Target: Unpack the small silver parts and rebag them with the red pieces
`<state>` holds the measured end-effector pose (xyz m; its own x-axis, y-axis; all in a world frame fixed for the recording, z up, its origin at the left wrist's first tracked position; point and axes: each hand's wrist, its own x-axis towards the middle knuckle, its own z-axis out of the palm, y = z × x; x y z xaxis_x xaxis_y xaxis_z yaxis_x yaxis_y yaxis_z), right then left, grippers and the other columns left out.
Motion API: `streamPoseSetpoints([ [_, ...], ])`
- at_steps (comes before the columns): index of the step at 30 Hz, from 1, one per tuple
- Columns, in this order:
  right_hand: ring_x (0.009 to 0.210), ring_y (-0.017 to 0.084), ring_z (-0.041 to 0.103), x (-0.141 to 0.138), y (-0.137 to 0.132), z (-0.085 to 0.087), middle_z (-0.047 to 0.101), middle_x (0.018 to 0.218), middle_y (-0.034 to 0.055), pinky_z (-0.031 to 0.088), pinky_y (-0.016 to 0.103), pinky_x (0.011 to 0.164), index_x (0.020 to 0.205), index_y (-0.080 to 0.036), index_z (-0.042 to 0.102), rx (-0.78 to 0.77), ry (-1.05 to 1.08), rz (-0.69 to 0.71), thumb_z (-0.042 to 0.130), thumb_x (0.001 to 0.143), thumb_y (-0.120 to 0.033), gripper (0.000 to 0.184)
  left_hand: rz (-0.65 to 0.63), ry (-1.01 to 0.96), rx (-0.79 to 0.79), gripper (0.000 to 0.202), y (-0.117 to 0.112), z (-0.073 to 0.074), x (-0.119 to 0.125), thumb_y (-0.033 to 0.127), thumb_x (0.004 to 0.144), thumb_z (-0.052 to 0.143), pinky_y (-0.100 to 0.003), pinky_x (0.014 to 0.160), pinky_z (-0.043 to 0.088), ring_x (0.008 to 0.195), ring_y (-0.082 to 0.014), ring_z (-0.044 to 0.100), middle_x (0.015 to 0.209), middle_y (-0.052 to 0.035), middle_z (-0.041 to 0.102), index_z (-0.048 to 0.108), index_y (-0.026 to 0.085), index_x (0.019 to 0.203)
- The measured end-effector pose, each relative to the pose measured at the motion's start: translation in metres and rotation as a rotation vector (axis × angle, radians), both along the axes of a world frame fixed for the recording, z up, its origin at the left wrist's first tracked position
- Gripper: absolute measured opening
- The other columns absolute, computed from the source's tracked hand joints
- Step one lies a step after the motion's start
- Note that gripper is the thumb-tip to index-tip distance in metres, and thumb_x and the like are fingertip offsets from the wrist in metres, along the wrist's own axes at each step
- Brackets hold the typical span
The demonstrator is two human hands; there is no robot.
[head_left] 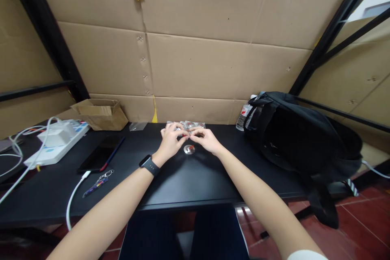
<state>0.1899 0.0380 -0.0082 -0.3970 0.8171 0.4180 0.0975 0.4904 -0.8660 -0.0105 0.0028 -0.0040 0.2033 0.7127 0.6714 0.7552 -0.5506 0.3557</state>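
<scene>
My left hand [172, 137], with a dark watch [149, 164] on its wrist, and my right hand [208, 139] meet over the middle of the black table. The thumb and fingers of each pinch a small reddish, shiny piece [186, 134]. Fingers cover most of it, and its kind does not show. Just below the fingertips, a round silver disc [189, 150] with a red mark lies on the table, touched by neither hand. Clear shiny packets [199, 124] rest behind the fingers, partly hidden.
On the left are a tablet [101, 153] on a white cable, a keychain [98, 183], a white power strip [57, 146] and a brown paper bag [105, 114]. A water bottle [243, 117] and black backpack [304, 142] stand right. Cardboard [198, 65] walls the back.
</scene>
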Motion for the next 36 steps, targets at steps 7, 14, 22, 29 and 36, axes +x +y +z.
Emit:
streamPoseSetpoints([
  [7,0.112,0.024,0.063,0.003,0.005,-0.001,0.062,0.125,0.0095,0.053,0.033,0.084,0.077,-0.019,0.074,0.031,-0.106,-0.017,0.074,0.081,-0.042,0.024,-0.047,-0.026,-0.040,0.017,-0.002,0.001,0.003,0.026,0.093,0.057,-0.042,0.094,0.037,0.116,-0.0268,0.051,0.117,-0.0053,0.064,0.069,0.028,0.104],
  [14,0.094,0.019,0.064,0.004,0.005,0.000,0.059,0.123,0.0078,0.052,0.030,0.075,0.075,-0.019,0.074,0.051,-0.227,-0.047,0.074,0.081,-0.033,0.015,-0.098,0.098,-0.083,0.036,-0.005,-0.001,0.004,0.034,0.084,0.066,-0.046,0.100,0.035,0.123,-0.0312,0.047,0.125,-0.0053,0.062,0.063,0.030,0.119],
  [22,0.108,0.021,0.062,0.010,0.008,0.006,0.060,0.124,0.0074,0.049,0.032,0.085,0.076,-0.019,0.074,0.103,-0.239,-0.105,0.067,0.083,-0.025,0.012,-0.056,0.152,-0.216,0.031,0.010,-0.007,-0.007,0.052,0.088,0.063,-0.049,0.098,0.036,0.123,-0.0335,0.047,0.127,-0.0043,0.063,0.069,0.038,0.115],
  [29,0.112,0.025,0.060,0.031,0.016,0.010,0.065,0.113,0.0090,0.041,0.039,0.102,0.066,-0.018,0.071,0.278,-0.518,-0.246,0.072,0.074,-0.016,0.009,0.388,0.176,-0.303,0.046,0.045,-0.008,-0.091,0.052,0.093,0.049,-0.058,0.103,0.035,0.129,-0.0396,0.047,0.137,-0.0162,0.059,0.061,0.027,0.130],
  [36,0.087,0.019,0.067,0.047,0.022,0.010,0.073,0.091,0.0068,0.048,0.027,0.082,0.059,-0.017,0.068,0.192,-0.721,-0.240,0.069,0.070,-0.015,0.012,0.509,0.368,-0.694,0.061,0.058,-0.024,-0.135,0.058,0.092,0.042,-0.063,0.104,0.035,0.139,-0.0432,0.040,0.154,-0.0179,0.045,0.053,0.025,0.142],
])
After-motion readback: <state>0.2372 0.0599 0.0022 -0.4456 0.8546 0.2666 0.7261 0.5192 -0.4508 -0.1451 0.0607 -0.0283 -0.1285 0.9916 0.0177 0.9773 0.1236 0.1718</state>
